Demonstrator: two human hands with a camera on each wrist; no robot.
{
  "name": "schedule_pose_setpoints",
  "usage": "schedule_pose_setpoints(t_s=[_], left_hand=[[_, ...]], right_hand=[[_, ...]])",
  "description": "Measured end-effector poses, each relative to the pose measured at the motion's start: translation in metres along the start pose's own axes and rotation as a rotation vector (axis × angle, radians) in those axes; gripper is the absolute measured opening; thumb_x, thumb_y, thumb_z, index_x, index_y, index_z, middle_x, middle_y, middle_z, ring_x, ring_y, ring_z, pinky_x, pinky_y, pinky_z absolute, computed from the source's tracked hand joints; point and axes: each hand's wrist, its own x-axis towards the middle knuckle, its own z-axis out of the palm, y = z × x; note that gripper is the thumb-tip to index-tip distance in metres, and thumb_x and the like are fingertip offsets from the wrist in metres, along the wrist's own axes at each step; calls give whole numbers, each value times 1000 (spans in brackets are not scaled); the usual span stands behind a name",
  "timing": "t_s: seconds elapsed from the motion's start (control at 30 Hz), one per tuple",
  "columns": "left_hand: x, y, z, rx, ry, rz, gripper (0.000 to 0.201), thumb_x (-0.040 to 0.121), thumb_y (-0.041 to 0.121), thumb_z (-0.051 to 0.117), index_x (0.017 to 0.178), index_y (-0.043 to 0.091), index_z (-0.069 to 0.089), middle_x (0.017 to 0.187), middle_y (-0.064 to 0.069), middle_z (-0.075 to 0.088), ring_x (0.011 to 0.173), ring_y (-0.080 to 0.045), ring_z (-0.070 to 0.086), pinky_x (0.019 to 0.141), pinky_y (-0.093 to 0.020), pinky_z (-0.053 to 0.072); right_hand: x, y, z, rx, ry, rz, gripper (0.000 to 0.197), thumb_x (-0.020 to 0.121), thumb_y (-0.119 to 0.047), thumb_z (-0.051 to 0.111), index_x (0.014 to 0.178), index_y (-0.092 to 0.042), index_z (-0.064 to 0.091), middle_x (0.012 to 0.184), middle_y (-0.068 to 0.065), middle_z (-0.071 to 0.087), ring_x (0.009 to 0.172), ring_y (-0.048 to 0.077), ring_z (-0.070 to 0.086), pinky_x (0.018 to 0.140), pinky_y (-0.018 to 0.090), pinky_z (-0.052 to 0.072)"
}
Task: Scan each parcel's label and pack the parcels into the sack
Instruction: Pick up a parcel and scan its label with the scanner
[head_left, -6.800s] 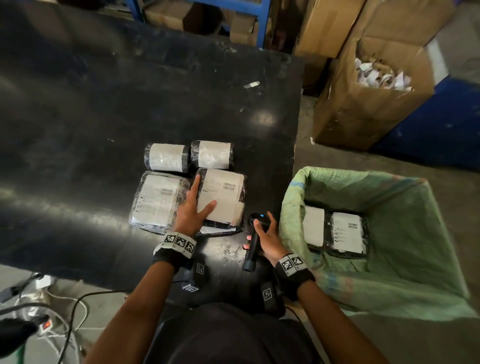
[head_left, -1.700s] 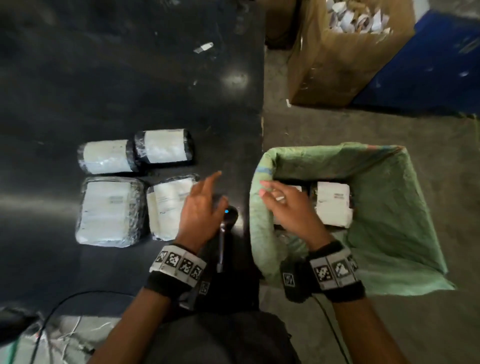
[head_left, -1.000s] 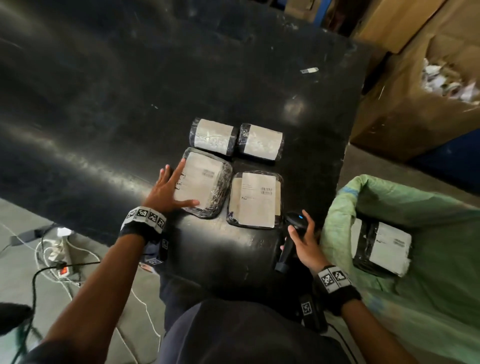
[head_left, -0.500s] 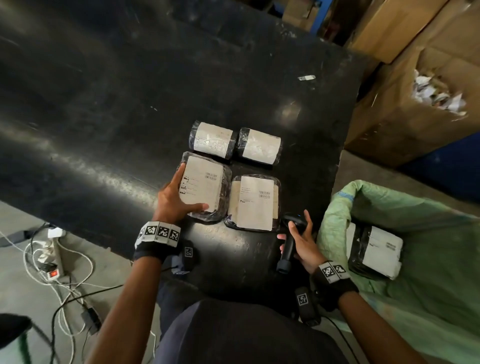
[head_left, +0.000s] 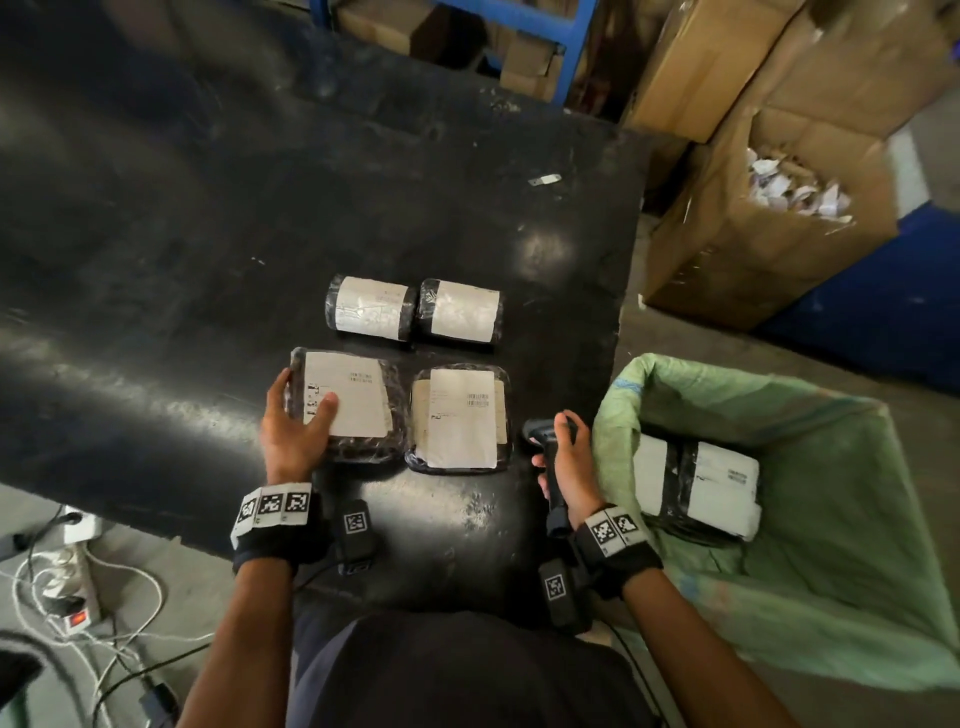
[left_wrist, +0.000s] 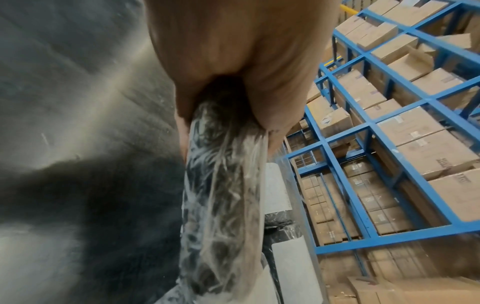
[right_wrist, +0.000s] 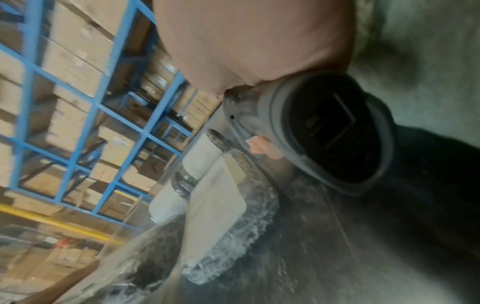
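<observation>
Several black plastic-wrapped parcels with white labels lie on the black table (head_left: 208, 234). My left hand (head_left: 296, 421) grips the near-left flat parcel (head_left: 348, 402) by its left edge, thumb on the label; the left wrist view shows that parcel's edge (left_wrist: 221, 195) pinched in the hand. A second flat parcel (head_left: 460, 418) lies to its right, and two rolled parcels (head_left: 371, 307) (head_left: 461, 310) lie behind. My right hand (head_left: 563, 462) holds the black barcode scanner (head_left: 543, 434), its window (right_wrist: 330, 127) facing the parcels. The green sack (head_left: 831, 571) stands right of the table with parcels (head_left: 696, 483) inside.
An open cardboard box (head_left: 769, 218) of paper scraps and other cartons stand behind the sack. Blue shelving (left_wrist: 389, 123) holds cartons beyond the table. A power strip and cables (head_left: 72, 597) lie on the floor at the left.
My left hand went from lying flat on the near-left parcel to gripping its edge. My right hand took the scanner's handle and lifted it off the table.
</observation>
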Motion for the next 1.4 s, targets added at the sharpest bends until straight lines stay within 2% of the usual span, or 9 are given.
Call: schedule_pose_setpoints(t_s=[0.13, 0.27, 0.33, 0.47, 0.6, 1.03, 1.13, 1.27, 1.4], left_hand=[[-18, 13, 2, -120, 67, 121, 67, 94, 18, 71, 152, 28, 38, 140, -4, 58, 122, -20, 60, 100, -44, 54], [-29, 40, 12, -47, 93, 290, 73, 87, 47, 69, 151, 48, 34, 133, 2, 56, 126, -26, 57, 101, -56, 52], [-34, 53, 24, -47, 98, 376, 75, 86, 47, 67, 154, 43, 34, 127, -2, 59, 118, -23, 55, 102, -45, 50], [-58, 78, 51, -32, 102, 517, 73, 89, 43, 64, 155, 34, 37, 117, -3, 52, 91, 1, 41, 81, -6, 34], [-81, 88, 68, -72, 71, 569, 68, 90, 39, 66, 153, 32, 42, 111, -10, 48, 92, -4, 44, 85, 1, 35], [-109, 83, 77, -68, 48, 545, 68, 93, 28, 72, 153, 33, 42, 109, -18, 50, 95, -8, 46, 98, -34, 49], [-111, 81, 73, -61, 51, 534, 68, 93, 27, 72, 153, 35, 41, 109, -17, 52, 95, -8, 46, 97, -32, 47], [-107, 70, 64, -19, 63, 514, 68, 93, 31, 71, 154, 38, 40, 110, -16, 58, 93, 19, 40, 87, -19, 39], [-110, 54, 48, 29, 67, 475, 68, 94, 31, 70, 154, 37, 39, 114, -11, 58, 88, 18, 39, 84, -24, 40]], right_hand=[[-25, -37, -8, 92, -71, -144, 34, 103, -43, 35, 136, -35, 39, 121, 21, 62, 51, 9, 60, 36, 21, 38], [-65, -83, -15, 247, -242, -257, 34, 104, -41, 35, 137, -35, 41, 110, 15, 65, 64, 18, 61, 43, 26, 41], [-83, -102, -17, 307, -308, -309, 33, 103, -42, 37, 135, -37, 44, 98, 11, 68, 66, 22, 59, 47, 28, 42], [-109, -127, -18, 351, -368, -379, 35, 102, -44, 38, 136, -37, 44, 106, 8, 70, 72, 22, 63, 49, 29, 43], [-126, -135, -19, 339, -373, -420, 37, 102, -43, 39, 138, -35, 42, 117, 11, 66, 79, 26, 63, 49, 30, 42], [-142, -125, -33, 406, -400, -419, 37, 102, -41, 37, 137, -28, 43, 103, 12, 66, 67, 21, 60, 38, 24, 42], [-137, -118, -32, 385, -384, -389, 37, 103, -41, 37, 138, -30, 42, 113, 14, 66, 68, 21, 63, 37, 23, 43], [-110, -95, -24, 233, -240, -337, 33, 103, -40, 38, 135, -31, 40, 122, 10, 59, 61, 12, 66, 35, 23, 41], [-67, -50, -15, 121, -81, -180, 28, 103, -40, 38, 130, -31, 39, 118, 5, 59, 54, 10, 60, 35, 23, 37]])
